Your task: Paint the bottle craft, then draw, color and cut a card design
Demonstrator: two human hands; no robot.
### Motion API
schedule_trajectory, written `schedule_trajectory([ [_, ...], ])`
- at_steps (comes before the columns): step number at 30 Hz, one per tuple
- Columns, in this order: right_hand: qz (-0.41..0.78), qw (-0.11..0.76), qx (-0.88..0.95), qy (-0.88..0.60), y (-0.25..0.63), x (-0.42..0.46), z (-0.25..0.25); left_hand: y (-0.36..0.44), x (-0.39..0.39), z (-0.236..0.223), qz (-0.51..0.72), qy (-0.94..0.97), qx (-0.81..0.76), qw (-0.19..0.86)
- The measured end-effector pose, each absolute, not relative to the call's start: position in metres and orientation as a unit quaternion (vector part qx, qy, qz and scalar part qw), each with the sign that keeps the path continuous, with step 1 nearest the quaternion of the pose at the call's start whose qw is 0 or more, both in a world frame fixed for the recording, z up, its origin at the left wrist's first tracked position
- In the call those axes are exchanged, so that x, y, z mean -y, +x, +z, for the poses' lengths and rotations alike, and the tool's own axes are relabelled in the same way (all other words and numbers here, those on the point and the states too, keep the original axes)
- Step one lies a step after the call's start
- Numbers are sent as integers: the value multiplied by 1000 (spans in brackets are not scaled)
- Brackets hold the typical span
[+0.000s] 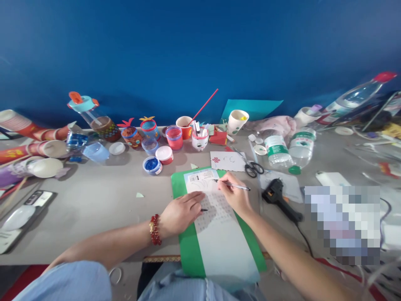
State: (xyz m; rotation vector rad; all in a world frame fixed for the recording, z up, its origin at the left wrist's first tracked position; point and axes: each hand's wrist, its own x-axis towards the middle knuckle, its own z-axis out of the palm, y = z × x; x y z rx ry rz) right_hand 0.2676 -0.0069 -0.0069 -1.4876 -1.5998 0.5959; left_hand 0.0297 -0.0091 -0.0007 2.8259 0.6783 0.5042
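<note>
My right hand is closed around a slim pen with a clear barrel, its tip touching a white printed sheet. Thin curved lines show on the sheet just left of the tip. My left hand rests on the sheet's left side, fingers pointing toward the pen. A small black pen cap pokes out from the left hand's fingers; the rest of it is hidden. Under the sheet lies green paper, which hangs over the table's front edge.
Black-handled scissors and a drawn-on white card lie beyond the sheet. A black glue gun with its cord is to the right. Paint jars, decorated cups and plastic bottles line the back. A phone lies left.
</note>
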Motion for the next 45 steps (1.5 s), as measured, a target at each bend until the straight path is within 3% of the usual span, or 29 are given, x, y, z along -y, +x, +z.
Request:
schedule_trajectory([
  [27, 234, 434, 633, -597, 267, 7, -5, 29, 9, 4, 177, 951, -228, 110],
  [35, 237, 483, 603, -589, 268, 10, -9, 28, 8, 1, 174, 952, -229, 109],
  [45, 214, 452, 621, -603, 266, 10, -2, 29, 8, 2, 168, 955, -227, 91],
])
